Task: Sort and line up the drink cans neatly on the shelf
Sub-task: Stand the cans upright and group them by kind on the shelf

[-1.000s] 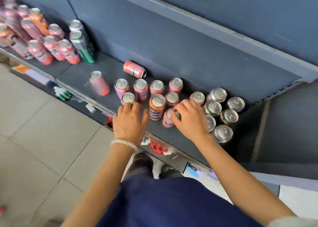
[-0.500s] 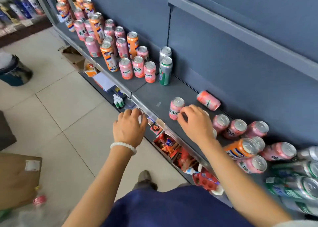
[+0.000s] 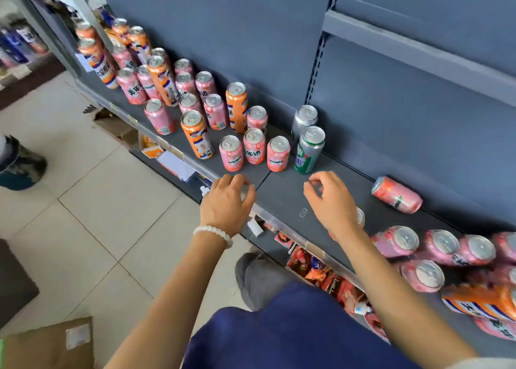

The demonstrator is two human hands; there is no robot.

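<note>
On the shelf: a long dark grey metal shelf [image 3: 282, 198] carries every can; a bare stretch of it lies between two groups.
Left group: tall pink aluminium cans [image 3: 231, 153] stand upright, mixed with tall orange-and-white cans [image 3: 196, 134] and, at its right end, two silver-and-green cans [image 3: 309, 149]; no clean rows or colour blocks show.
Right group: more pink cans [image 3: 402, 241] crowd together near the frame edge, blurred, with one orange can [image 3: 474, 301] among them.
Fallen can: one pink can on its side [image 3: 396, 195] lies near the back panel, well apart from both groups.
Left hand: the left hand [image 3: 226, 203] hovers at the shelf's front lip, fingers loosely bent, holding nothing.
Right hand: the right hand [image 3: 332, 198] hangs over the bare stretch, fingers curled; I see nothing gripped, though a can top shows just behind the wrist.
Progress: early, by my reading; the colours are unsorted, the lines are ragged, and the fallen can needs standing.
</note>
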